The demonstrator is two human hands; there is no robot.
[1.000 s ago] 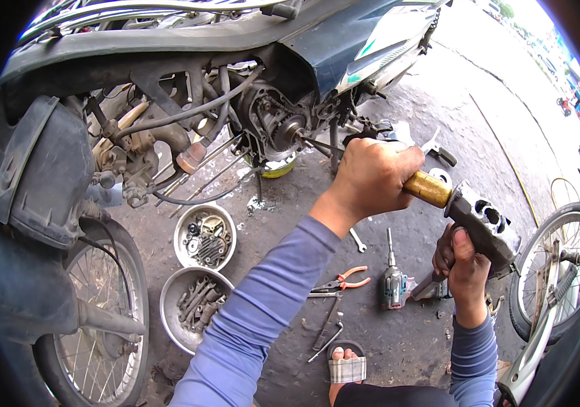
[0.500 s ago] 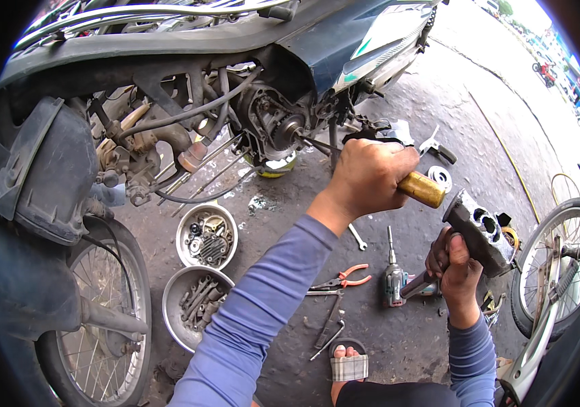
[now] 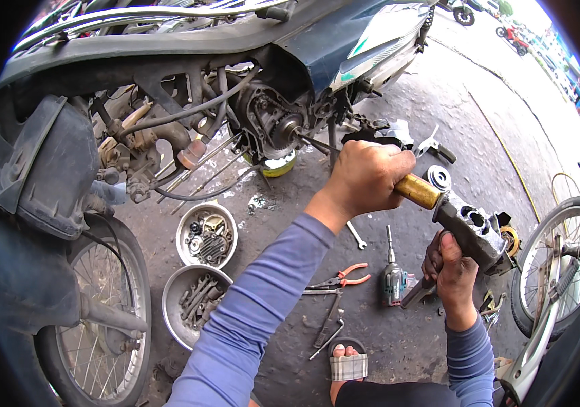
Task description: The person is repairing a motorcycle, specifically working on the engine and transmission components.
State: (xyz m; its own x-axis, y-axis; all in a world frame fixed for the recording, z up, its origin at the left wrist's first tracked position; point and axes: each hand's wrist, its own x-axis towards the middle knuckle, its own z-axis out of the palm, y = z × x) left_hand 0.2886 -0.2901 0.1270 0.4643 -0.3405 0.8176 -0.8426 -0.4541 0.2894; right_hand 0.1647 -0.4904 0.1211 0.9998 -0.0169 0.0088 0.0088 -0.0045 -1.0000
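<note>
Both hands gripping | left hand point(image 3: 364, 178): brass handle point(image 3: 419, 190) | right hand point(image 3: 451, 271): grey block point(image 3: 472, 227), seemingly

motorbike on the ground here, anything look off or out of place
Its engine side cover is off, so the sprocket and chain sit exposed. Pliers, a wrench and other tools lie scattered on the concrete, not in the two metal bowls.

We are at an open-air motorcycle repair spot: a stripped dark motorcycle point(image 3: 235, 88) stands over stained concrete ground point(image 3: 453, 129) strewn with round metal bowls of parts point(image 3: 206, 235), orange-handled pliers point(image 3: 344, 275) and spoked wheels point(image 3: 554, 264).
</note>
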